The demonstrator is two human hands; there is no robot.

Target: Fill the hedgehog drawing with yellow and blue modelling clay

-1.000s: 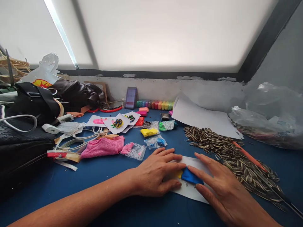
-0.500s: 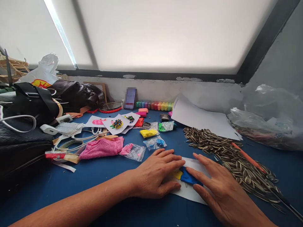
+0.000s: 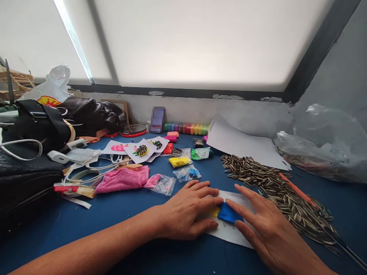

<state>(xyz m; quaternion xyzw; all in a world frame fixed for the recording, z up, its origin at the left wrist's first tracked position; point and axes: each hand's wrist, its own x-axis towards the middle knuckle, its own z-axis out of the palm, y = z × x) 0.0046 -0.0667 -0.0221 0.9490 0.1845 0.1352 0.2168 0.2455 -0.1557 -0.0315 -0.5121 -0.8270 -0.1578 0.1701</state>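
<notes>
A white sheet of paper [image 3: 229,235] lies on the table under both hands. On it is a flattened patch of blue clay [image 3: 228,214], with a bit of yellow clay [image 3: 215,211] against its left side. My left hand [image 3: 190,210] rests flat over the paper's left part, fingers stretched out and partly covering the yellow clay. My right hand [image 3: 262,221] has its fingers spread, with the index finger and thumb at the right side of the blue clay. Small pen marks show below the blue patch. The rest of the yellow clay is hidden.
Sunflower seeds [image 3: 283,194] are heaped at the right, an orange stick [image 3: 298,191] among them. Clay packets, such as a yellow one [image 3: 179,162], lie beyond my hands. A pink cloth [image 3: 123,179] and cables are at the left, with black bags [image 3: 25,179] further over.
My right hand's index finger and thumb have shifted slightly at the blue clay, so more of its right part shows. My left hand stays almost still.
</notes>
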